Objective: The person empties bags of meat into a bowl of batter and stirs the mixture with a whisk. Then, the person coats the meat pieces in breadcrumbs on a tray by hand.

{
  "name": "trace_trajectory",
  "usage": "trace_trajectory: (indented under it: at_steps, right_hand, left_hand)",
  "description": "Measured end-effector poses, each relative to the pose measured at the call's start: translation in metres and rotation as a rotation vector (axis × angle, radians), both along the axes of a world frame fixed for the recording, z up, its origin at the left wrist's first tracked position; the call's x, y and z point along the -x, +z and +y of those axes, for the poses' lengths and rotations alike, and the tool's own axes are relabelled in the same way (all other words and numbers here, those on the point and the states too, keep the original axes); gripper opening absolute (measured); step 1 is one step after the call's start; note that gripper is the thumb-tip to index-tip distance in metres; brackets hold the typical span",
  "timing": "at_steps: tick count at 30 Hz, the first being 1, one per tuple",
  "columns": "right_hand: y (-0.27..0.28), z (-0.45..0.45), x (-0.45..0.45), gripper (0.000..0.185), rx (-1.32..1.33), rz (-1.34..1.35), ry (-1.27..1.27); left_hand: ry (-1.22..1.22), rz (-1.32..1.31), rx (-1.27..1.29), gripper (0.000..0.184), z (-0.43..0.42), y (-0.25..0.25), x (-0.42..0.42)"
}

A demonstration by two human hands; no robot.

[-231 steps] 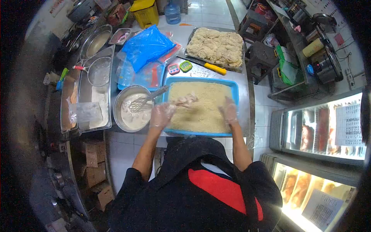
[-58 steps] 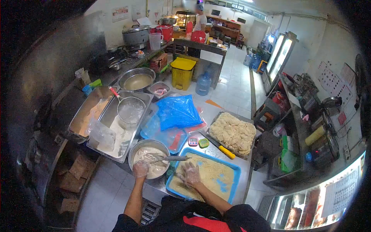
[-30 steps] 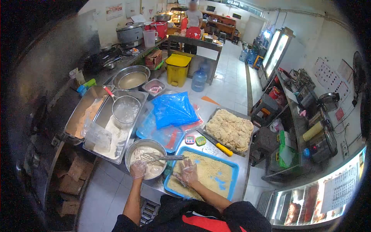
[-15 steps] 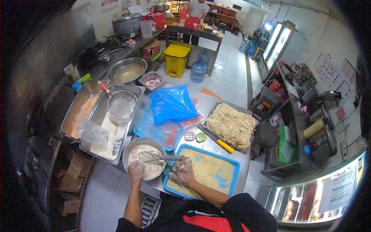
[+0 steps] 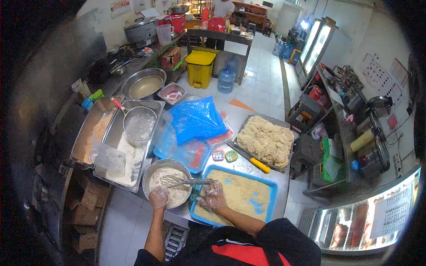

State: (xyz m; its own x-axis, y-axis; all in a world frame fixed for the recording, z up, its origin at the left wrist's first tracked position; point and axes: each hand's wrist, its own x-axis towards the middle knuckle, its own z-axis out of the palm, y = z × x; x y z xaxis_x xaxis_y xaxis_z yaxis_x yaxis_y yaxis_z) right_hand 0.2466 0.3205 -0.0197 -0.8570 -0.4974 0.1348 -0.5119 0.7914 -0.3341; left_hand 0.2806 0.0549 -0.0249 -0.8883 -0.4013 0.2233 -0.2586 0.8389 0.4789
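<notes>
A steel bowl [image 5: 146,181] of pale batter holds a wire whisk [image 5: 195,181], whose handle points right over the rim. My left hand [image 5: 158,197], in a clear plastic glove, is at the bowl's near left side, its fingers curled by the whisk wires; what is in them is hidden. My right hand [image 5: 214,197], also gloved, is over the left part of a blue tray [image 5: 274,195] of breadcrumbs [image 5: 242,188]. Its fingers are apart, just below the whisk handle's end; I cannot tell whether it touches the handle.
A tray of breaded pieces [image 5: 265,139] stands at right, with a yellow-handled knife [image 5: 259,165] beside it. Two timers [image 5: 224,155] and a blue plastic bag [image 5: 197,119] lie behind. At left, a flour pan [image 5: 133,166] holds a sieve [image 5: 140,123]. A person [image 5: 222,9] stands far back.
The view has shifted slightly. My right hand's fingers have moved a little closer to the whisk handle's end; my left hand stays at the bowl.
</notes>
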Motion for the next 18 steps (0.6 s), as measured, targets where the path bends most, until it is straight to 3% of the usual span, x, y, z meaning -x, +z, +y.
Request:
trace_trajectory:
  at_steps: [3, 5, 9, 12, 13, 15, 17, 18]
  right_hand:
    - [-0.036, 0.000, -0.003, 0.066, -0.022, -0.042, -0.009]
    - [-0.019, 0.000, -0.004, 0.065, -0.060, -0.018, -0.030]
    - [-0.023, 0.001, 0.004, 0.061, -0.197, -0.132, -0.104]
    - [-0.073, 0.020, 0.027, 0.061, -0.173, 0.112, -0.170]
    - [-0.069, 0.027, 0.029, 0.061, -0.162, 0.072, -0.160]
    - [-0.050, 0.034, 0.028, 0.063, -0.202, 0.097, -0.104]
    - [-0.084, 0.041, 0.031, 0.063, -0.127, 0.073, -0.124]
    - [-0.070, 0.039, 0.027, 0.065, -0.170, 0.044, -0.101]
  left_hand:
    - [-0.050, -0.043, 0.157, 0.021, -0.011, -0.031, 0.003]
    - [-0.084, -0.035, 0.191, 0.023, -0.019, -0.051, 0.004]
    - [-0.075, -0.067, 0.155, 0.024, -0.015, -0.035, 0.002]
    - [-0.058, 0.027, 0.337, 0.023, -0.011, -0.037, -0.002]
    - [-0.033, 0.131, 0.512, 0.026, -0.016, -0.063, -0.006]
    - [-0.054, -0.227, 0.164, 0.029, -0.016, -0.041, 0.002]
    - [-0.078, -0.023, 0.245, 0.031, -0.025, -0.071, -0.004]
    - [-0.044, 0.014, 0.369, 0.032, -0.029, -0.096, -0.007]
